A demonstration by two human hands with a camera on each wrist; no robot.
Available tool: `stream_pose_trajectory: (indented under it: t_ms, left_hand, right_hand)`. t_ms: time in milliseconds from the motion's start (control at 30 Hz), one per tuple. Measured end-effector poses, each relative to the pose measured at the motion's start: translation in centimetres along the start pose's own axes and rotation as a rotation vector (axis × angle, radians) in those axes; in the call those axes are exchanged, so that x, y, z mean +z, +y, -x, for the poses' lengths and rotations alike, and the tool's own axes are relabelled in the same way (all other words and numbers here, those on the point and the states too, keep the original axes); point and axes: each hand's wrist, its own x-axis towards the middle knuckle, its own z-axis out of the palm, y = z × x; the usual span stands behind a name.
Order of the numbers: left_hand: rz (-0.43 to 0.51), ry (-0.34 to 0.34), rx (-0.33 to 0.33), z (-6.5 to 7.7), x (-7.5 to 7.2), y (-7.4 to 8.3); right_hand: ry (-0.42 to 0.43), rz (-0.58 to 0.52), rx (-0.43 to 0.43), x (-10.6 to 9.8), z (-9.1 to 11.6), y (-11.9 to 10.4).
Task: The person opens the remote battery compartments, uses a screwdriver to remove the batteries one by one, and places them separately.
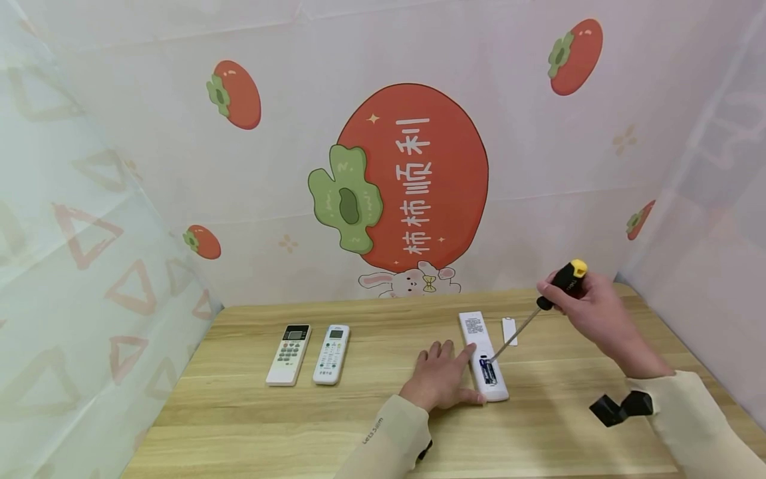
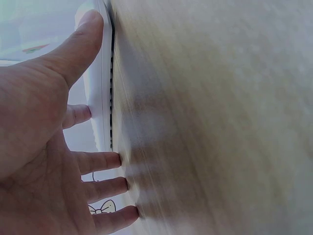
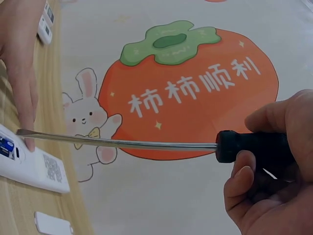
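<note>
A white remote control (image 1: pixel 479 340) lies face down on the table, its battery compartment uncovered and blue-wrapped batteries (image 1: pixel 489 371) inside. Beside its left edge rests my left hand (image 1: pixel 439 378); in the left wrist view the thumb (image 2: pixel 80 46) lies straight along the remote's side. The other fingers are spread, several touching the tabletop. My right hand (image 1: pixel 604 319) grips the black and yellow handle of a flat-blade screwdriver (image 3: pixel 146 145). Its shaft slants down left, the tip overlapping the compartment's edge in the head view. A small white battery cover (image 1: pixel 509 330) lies right of the remote.
Two more remotes lie face up on the left: one with a dark top (image 1: pixel 290 356) and a slimmer white one (image 1: pixel 332 356). Behind the wooden table (image 1: pixel 251 426) hangs a pale backdrop (image 1: pixel 287 166) printed with persimmons, and further pale sheets flank it on both sides.
</note>
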Motion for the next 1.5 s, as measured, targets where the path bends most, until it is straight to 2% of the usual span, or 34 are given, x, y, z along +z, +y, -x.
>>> stream_pose_trajectory:
  t_ms: [233,367,867,1133,1500]
  left_hand:
    - [-0.005,0.001,0.0,0.0,0.0,0.0]
    - [-0.005,0.005,0.002,0.0,0.0,0.0]
    - [-0.005,0.007,-0.001,0.1,0.0,0.1]
    - [0.0,0.008,-0.001,0.1,0.0,0.1]
    - [0.005,0.004,0.005,0.0,0.1,-0.1]
  right_hand:
    - [-0.088,0.024,0.007,0.1,0.3,-0.2]
    - [-0.11,0.017,0.014,0.4,0.4,-0.2]
    - [-0.135,0.006,-0.025,1.2,0.4,0.2]
    - [-0.183,0.026,-0.05,1.3,0.5,0.2]
    - [-0.16,0.074,-0.06,1.1,0.3,-0.3]
